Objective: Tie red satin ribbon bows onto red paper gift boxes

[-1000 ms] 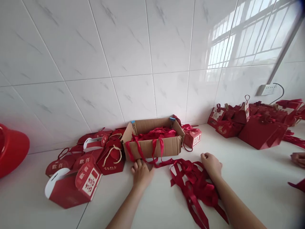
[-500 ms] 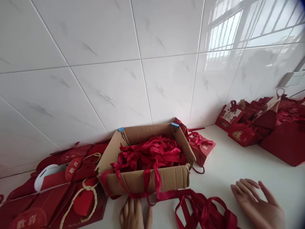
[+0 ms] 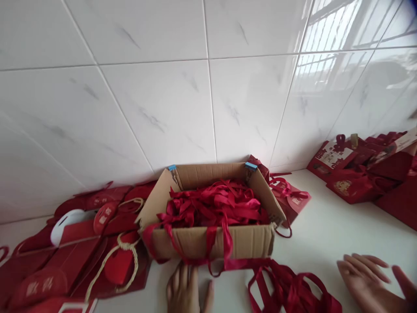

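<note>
A cardboard box (image 3: 254, 241) full of red ribbons (image 3: 215, 204) stands against the tiled wall. Several ribbons hang over its front wall. My left hand (image 3: 187, 289) lies flat on the white counter just in front of the box, fingers together and stretched out, holding nothing. My right hand (image 3: 369, 278) hovers open at the lower right, fingers spread, empty. Between the hands lies a loose heap of red ribbons (image 3: 289, 291) on the counter.
Flattened and folded red gift boxes (image 3: 81, 248), some with rope handles, lie left of the cardboard box. One small red gift box (image 3: 293, 200) sits at its right corner. More red gift boxes (image 3: 365, 178) are piled at the far right.
The view has drawn closer to the box and shifted slightly. My right hand let go of the ribbon heap, opened and moved right. My left hand stays in front of the box.
</note>
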Motion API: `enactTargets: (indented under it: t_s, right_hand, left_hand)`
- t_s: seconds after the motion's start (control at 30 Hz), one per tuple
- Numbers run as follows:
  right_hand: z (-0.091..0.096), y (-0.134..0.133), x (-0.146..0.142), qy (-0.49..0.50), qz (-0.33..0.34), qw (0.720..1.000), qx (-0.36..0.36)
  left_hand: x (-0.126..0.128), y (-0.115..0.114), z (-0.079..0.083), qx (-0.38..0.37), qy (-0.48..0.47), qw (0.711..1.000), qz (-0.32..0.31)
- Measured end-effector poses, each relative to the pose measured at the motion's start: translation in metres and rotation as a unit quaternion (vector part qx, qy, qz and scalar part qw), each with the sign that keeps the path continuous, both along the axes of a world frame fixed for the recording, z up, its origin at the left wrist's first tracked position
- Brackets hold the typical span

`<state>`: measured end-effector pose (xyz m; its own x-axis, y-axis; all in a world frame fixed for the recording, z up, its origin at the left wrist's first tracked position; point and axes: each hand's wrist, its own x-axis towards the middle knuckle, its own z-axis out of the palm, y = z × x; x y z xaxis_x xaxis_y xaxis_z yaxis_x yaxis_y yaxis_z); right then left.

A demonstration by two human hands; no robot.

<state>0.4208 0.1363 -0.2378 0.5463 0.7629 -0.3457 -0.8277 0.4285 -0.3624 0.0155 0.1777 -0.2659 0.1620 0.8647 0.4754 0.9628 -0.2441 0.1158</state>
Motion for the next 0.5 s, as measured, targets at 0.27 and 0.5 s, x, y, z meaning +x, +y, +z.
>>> enactTargets:
  t_s: [0.27,0.5]
  right_hand:
    - [0.046,-0.004,-0.021,-0.104,0.053,0.990,0.079]
    - [0.078,-0.074,-0.060,-0.273,0.164,0.948,-0.005]
  left_hand:
    - [0.027,-0.010,0.065,-0.126,-0.027,0.992,0.015]
    - [0.022,-0.084,0.076,-0.164,-0.005,0.986,-0.015]
